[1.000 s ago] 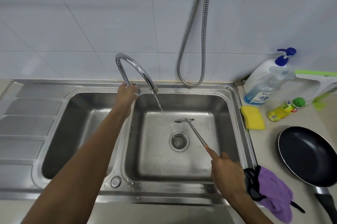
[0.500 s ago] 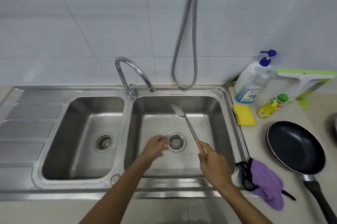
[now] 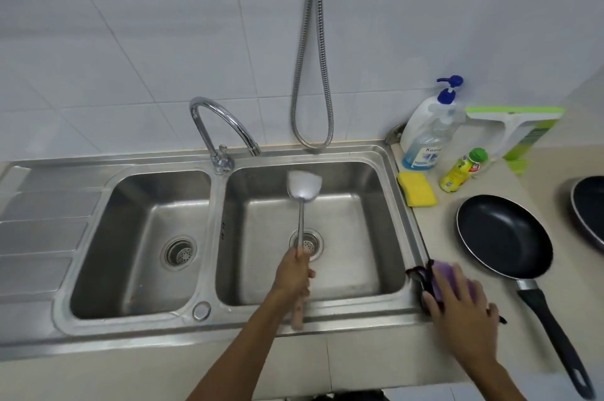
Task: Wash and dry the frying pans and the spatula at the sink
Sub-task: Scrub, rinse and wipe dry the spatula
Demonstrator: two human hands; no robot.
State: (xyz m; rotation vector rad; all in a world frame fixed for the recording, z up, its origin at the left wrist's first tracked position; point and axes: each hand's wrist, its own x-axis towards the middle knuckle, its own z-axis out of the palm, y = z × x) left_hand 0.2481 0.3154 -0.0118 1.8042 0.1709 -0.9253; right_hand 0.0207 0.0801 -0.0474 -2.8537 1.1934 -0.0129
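My left hand (image 3: 294, 273) grips the metal spatula (image 3: 302, 201) by its handle over the right sink basin (image 3: 359, 270), blade up and facing me. My right hand (image 3: 461, 306) lies with fingers spread on the purple cloth (image 3: 441, 273) at the sink's right edge; I cannot tell if it grips it. A black frying pan (image 3: 503, 237) rests on the counter to the right, handle toward me. Part of a second dark pan (image 3: 588, 207) shows at the right border. The tap (image 3: 222, 126) is off.
A yellow sponge (image 3: 416, 193), a soap pump bottle (image 3: 428, 136), a small yellow bottle (image 3: 461, 172) and a green squeegee (image 3: 516, 126) stand at the back right. The left basin (image 3: 130, 253) and draining board (image 3: 39, 230) lie to the left. A metal hose (image 3: 313, 73) hangs on the wall.
The water stopped and my left hand left the tap. The spatula passed from my right hand to my left, and my right hand moved onto the purple cloth.
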